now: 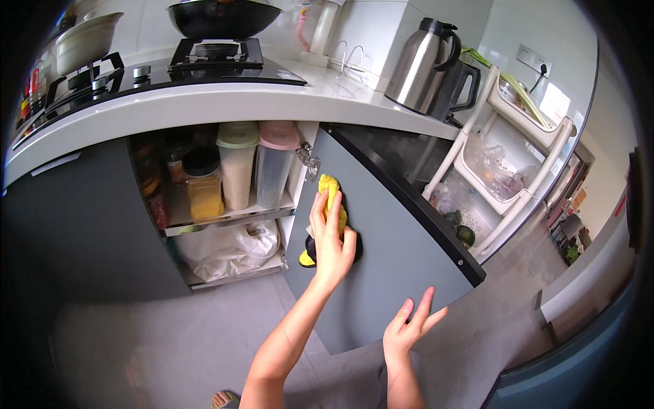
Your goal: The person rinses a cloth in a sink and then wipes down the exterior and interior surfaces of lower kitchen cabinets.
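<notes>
My left hand [333, 250] grips a bunched yellow cloth [327, 184] with dark parts and presses it to the grey inner face of an open cabinet door [398, 245]. Part of the cloth is hidden behind my fingers and palm. Above it, a metal hinge [309, 159] joins the door to the cabinet side. Close to the door's lower edge is my right hand [409, 327], its fingers spread and nothing in them. Whether its fingertips touch the door, I cannot tell.
The cabinet shelf [235, 220] holds a black-lidded jar [204, 186] and tall containers with green [237, 168] and pink [277, 168] lids. Below lies a white plastic bag [235, 250]. A white rack [490, 204] stands right of the door. A wok [222, 19] and a steel jug [421, 66] stand above.
</notes>
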A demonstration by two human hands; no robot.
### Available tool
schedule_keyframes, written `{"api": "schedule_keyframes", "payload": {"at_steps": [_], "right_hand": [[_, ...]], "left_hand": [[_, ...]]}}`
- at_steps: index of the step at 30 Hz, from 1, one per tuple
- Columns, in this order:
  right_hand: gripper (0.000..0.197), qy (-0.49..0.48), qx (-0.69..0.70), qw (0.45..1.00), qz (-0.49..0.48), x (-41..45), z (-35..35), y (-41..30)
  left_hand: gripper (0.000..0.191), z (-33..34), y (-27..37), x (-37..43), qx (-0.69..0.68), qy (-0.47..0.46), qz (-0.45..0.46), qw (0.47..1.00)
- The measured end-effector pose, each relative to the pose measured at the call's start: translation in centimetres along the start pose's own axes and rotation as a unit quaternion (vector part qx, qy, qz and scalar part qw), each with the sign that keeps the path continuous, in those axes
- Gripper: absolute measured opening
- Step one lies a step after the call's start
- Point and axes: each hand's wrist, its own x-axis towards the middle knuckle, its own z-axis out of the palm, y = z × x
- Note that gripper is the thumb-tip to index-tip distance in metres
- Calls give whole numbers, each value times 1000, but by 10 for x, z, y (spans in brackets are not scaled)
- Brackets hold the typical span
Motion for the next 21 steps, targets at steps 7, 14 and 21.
{"api": "schedule_keyframes", "payload": {"at_steps": [7, 14, 21], "right_hand": [[40, 53, -6, 998, -24, 2, 13, -17], [36, 47, -6, 998, -41, 1, 3, -13], [47, 11, 85, 996, -24, -12, 11, -9]], "left_hand": [[58, -15, -114, 16, 1, 19, -56, 998], [51, -14, -52, 40, -143, 1, -34, 989], [57, 6, -73, -41, -240, 124, -245, 931]]}}
